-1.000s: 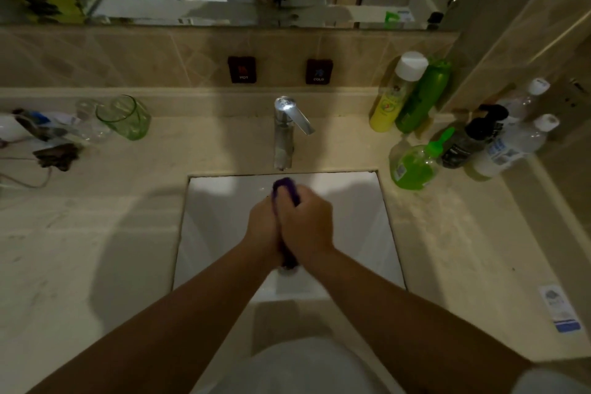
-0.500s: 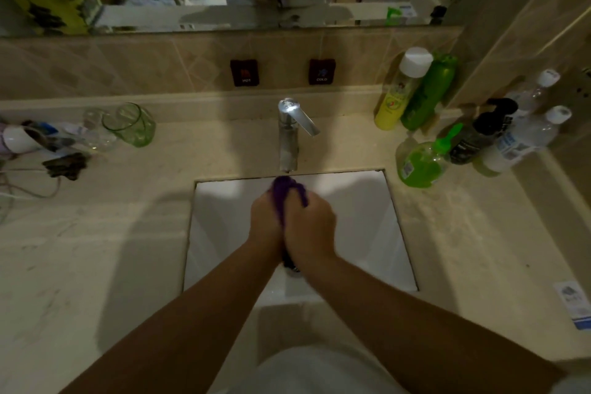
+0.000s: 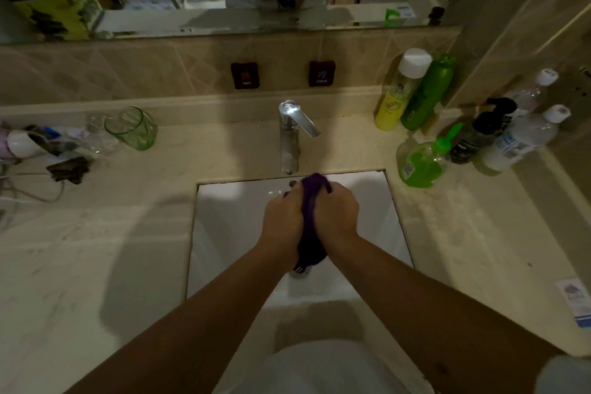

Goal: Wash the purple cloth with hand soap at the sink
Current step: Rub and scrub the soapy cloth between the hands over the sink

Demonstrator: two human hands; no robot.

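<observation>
The purple cloth (image 3: 309, 224) is bunched between my palms above the white sink (image 3: 230, 233), its top end poking out just below the tap (image 3: 290, 137). My left hand (image 3: 283, 221) and right hand (image 3: 337, 217) each curl a tight grip round it, pressed side to side. Open basin lies on both sides of my hands before the sink's straight edges. The bench (image 3: 96, 249) spreads wide and bare to the left; nearer the right rim stands the green soap bottle (image 3: 422, 163), with other bottles (image 3: 511, 141) behind it. A green glass (image 3: 132, 128) sits far left.
</observation>
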